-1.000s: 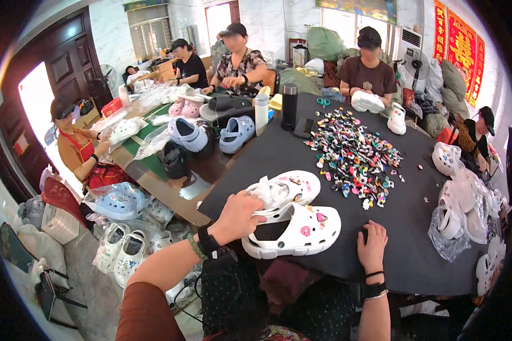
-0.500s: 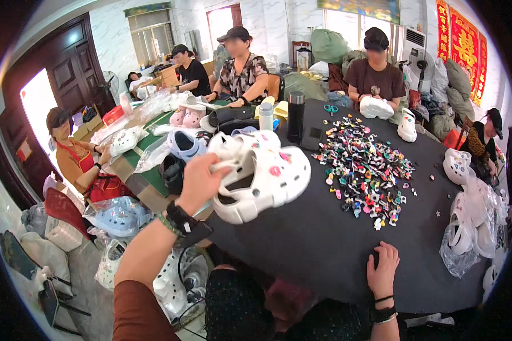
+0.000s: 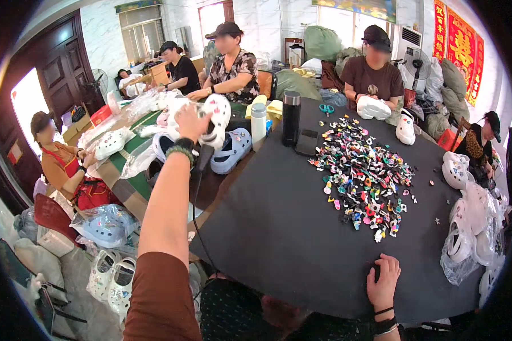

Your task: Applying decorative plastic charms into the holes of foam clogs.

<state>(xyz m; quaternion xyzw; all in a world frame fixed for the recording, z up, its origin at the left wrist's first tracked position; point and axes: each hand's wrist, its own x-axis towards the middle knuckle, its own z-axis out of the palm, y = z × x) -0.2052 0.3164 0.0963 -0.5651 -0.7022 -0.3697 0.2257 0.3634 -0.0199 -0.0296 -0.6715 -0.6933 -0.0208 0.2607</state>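
Note:
Stretched out to the far left, my left hand grips a pair of white clogs decorated with small charms. The hand covers part of the clogs. A light blue clog stands just beneath them, with another pale blue one beside my wrist. My right hand lies open on the black tabletop by its near edge, holding nothing. Beyond it is a wide heap of small colourful shoe charms.
A black flask and a pale bottle stand at the back edge, near teal scissors. Bagged white clogs line the right side. Co-workers sit around the tables. A cable hangs by my left forearm; more clogs stand lower left.
My left hand has carried the white clogs away from me, up and left, from above the black table toward the green table. My right hand stays on the tabletop.

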